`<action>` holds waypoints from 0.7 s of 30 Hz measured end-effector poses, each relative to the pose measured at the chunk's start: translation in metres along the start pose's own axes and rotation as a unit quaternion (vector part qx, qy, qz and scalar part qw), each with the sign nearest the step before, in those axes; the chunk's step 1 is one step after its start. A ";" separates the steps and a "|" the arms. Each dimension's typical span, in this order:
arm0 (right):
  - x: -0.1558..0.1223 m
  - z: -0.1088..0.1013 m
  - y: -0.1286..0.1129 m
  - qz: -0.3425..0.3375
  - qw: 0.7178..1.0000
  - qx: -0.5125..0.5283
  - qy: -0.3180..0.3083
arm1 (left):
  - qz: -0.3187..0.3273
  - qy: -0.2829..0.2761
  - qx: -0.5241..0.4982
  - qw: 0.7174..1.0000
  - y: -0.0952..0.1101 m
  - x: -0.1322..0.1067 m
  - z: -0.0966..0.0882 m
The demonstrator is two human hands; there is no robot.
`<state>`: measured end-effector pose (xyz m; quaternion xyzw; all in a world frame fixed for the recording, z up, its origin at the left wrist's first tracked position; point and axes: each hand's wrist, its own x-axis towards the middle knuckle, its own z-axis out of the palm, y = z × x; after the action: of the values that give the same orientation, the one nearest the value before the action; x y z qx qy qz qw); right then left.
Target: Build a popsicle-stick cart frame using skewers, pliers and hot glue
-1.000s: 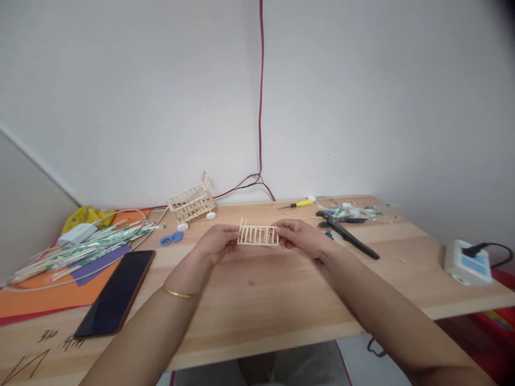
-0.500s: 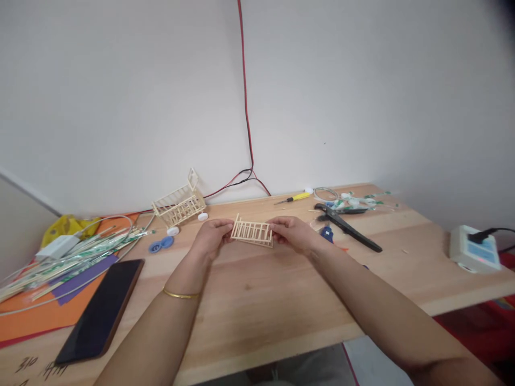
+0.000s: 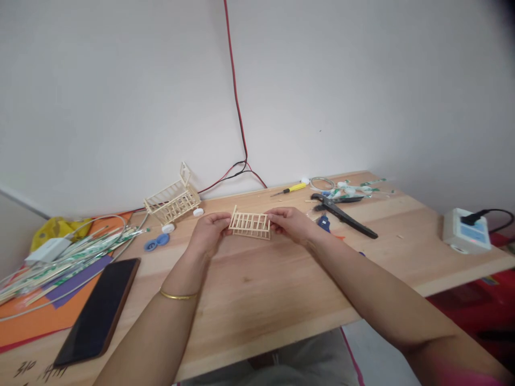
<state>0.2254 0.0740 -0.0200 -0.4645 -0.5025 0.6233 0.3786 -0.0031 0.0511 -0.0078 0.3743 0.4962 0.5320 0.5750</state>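
A small frame of thin wooden sticks [image 3: 250, 223], with slats like a little fence or crate, is held between both hands just over the table. My left hand [image 3: 210, 231] pinches its left end between thumb and fingers. At the right end, my right hand [image 3: 290, 225] grips it the same way. Behind and to the left, a larger stick-built cart [image 3: 171, 203] leans by the wall, with white bottle caps [image 3: 168, 229] at its base. Two blue caps [image 3: 156, 242] lie in front of it.
A phone [image 3: 98, 311] lies at left, by packaged sticks [image 3: 76, 262] on orange paper [image 3: 14, 324]. On the right are black-handled cutters [image 3: 348, 217], a yellow screwdriver [image 3: 295, 187], a blue tool [image 3: 324, 222] and a white power box [image 3: 464, 233]. Red and black wires [image 3: 237, 96] run down the wall.
The stick frame has tilted slightly between the hands, showing its slats and lower side more openly. Both hands keep their hold. The whole view has shifted a little.
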 end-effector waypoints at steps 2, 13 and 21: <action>0.000 -0.001 0.000 -0.002 1.000 0.000 0.000 | -0.003 0.002 0.002 1.000 0.000 0.000 0.000; 0.000 -0.003 0.001 -0.011 1.000 -0.002 -0.004 | 0.002 0.008 0.000 1.000 0.000 -0.002 0.003; -0.012 -0.006 -0.011 -0.003 0.998 -0.051 -0.041 | -0.023 -0.010 0.050 0.998 0.016 -0.011 -0.001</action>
<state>0.2341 0.0669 -0.0077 -0.4558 -0.5498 0.6141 0.3359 -0.0068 0.0430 0.0095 0.3963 0.5251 0.4894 0.5725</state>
